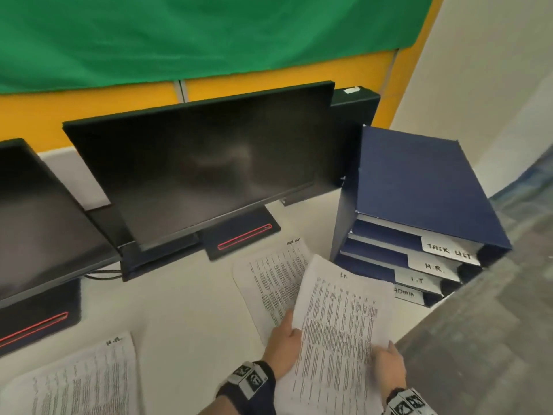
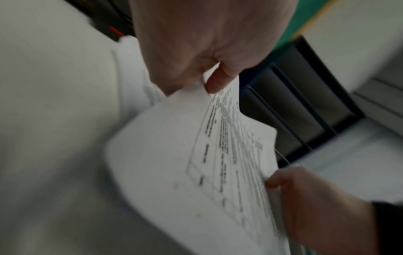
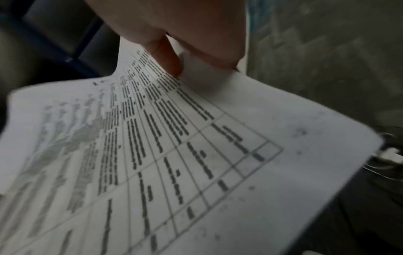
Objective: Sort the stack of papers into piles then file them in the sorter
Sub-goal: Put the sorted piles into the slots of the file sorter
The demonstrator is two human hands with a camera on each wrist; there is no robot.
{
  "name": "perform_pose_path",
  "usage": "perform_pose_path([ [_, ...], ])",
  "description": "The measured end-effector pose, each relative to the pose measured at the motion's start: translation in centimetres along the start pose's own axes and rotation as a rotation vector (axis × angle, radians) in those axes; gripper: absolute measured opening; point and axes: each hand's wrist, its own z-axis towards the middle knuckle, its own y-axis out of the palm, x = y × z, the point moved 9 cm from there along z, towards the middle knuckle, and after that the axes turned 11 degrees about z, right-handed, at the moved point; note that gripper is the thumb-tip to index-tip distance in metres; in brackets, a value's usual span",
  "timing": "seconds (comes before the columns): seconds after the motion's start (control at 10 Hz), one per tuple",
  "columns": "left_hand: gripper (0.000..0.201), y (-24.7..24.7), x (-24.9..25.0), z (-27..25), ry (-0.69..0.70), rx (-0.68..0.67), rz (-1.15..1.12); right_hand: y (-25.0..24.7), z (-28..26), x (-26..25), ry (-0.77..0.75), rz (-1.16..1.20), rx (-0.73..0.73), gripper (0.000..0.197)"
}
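Note:
I hold a printed sheet (image 1: 338,333) lifted off the white desk, its top marked by hand. My left hand (image 1: 284,339) pinches its left edge, thumb on top, and my right hand (image 1: 386,359) pinches its right edge. The same sheet (image 2: 207,163) fills the left wrist view and the same sheet (image 3: 174,155) fills the right wrist view. Beneath it lies a pile headed "TASK LIST" (image 1: 275,274). Another pile headed "H.R." (image 1: 86,381) lies at the front left. The blue sorter (image 1: 419,205) stands at the right, with shelves labelled TASK LIST, H.R., I.T and ADMIN.
Two dark monitors (image 1: 206,163) on stands line the back of the desk (image 1: 185,319). A yellow partition with green cloth (image 1: 179,34) rises behind them. The desk's right edge drops to grey floor (image 1: 484,339) beside the sorter.

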Motion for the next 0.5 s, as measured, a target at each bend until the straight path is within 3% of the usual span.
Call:
perform_pose_path([
  [0.2, 0.045, 3.9, 4.3, 1.2, 0.046, -0.149, 0.043, -5.2, 3.7, 2.8, 0.055, 0.047, 0.140, 0.026],
  [0.3, 0.043, 5.0, 5.9, 1.3, 0.018, -0.252, 0.014, -7.5, 5.6, 1.8, 0.080, -0.038, 0.144, 0.022],
  [0.4, 0.044, 6.1, 5.6, 1.4, -0.061, -0.361, -0.123, -8.6, 7.5, -2.2, -0.048, -0.194, 0.123, 0.027],
  [0.5, 0.037, 7.1, 6.0, 0.9, -0.092, -0.452, -0.237, -8.3, 7.5, -7.8, -0.064, -0.161, 0.084, 0.030],
])
